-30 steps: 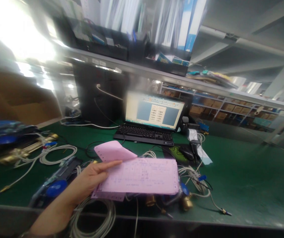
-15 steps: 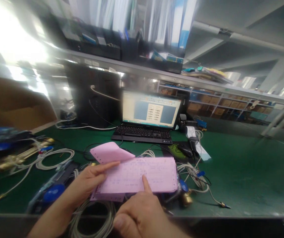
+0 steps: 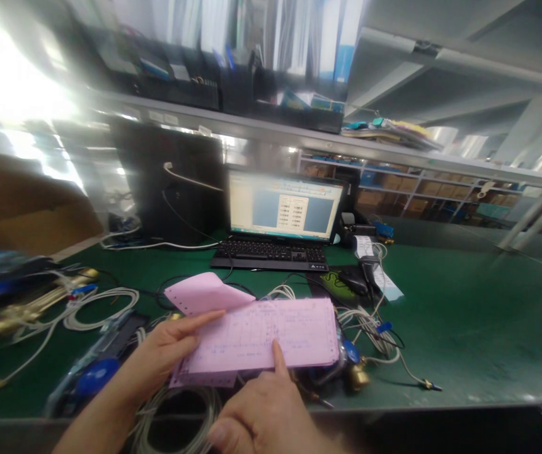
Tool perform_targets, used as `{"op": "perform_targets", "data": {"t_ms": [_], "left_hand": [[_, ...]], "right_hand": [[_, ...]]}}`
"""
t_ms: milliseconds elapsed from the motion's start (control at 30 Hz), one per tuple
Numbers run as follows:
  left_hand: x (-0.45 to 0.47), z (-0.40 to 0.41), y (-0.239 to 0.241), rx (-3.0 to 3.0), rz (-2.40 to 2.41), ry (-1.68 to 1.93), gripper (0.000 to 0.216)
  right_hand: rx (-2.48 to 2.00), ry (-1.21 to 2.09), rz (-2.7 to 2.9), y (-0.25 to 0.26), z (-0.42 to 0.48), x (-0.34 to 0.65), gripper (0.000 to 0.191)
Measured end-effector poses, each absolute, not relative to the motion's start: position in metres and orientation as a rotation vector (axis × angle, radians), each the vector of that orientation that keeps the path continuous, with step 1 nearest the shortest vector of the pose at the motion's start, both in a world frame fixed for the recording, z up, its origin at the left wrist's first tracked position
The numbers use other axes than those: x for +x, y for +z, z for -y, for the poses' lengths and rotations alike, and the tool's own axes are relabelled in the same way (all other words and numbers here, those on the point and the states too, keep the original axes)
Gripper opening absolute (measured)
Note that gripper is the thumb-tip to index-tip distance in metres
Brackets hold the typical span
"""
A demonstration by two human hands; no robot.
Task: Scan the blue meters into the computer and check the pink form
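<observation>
the person stood reading through a pink form (image 3: 261,334), held up just above the green desk (image 3: 464,328) and its tangle of white cables (image 3: 360,328), in front of the laptop (image 3: 283,221). the left hand (image 3: 167,356) had its grip closed on the sheet's left edge, top page folded back. the right hand (image 3: 264,410) gripped nothing, forefinger out on a lower line, seemingly checking an entry; finding the matching line looked next.
</observation>
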State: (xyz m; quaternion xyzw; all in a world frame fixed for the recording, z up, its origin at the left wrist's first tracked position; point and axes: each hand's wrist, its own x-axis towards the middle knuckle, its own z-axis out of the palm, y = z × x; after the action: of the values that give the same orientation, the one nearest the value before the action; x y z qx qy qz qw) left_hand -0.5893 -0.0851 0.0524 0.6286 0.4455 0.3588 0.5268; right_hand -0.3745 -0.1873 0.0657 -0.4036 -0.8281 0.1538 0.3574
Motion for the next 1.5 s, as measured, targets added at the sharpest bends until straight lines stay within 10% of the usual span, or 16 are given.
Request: {"op": "perform_targets", "data": {"t_ms": [1500], "left_hand": [[-0.593, 0.085, 0.048, 1.554, -1.082, 0.846, 0.039]], "right_hand": [[-1.015, 0.096, 2.114, 0.042, 0.183, -0.381, 0.062]]}}
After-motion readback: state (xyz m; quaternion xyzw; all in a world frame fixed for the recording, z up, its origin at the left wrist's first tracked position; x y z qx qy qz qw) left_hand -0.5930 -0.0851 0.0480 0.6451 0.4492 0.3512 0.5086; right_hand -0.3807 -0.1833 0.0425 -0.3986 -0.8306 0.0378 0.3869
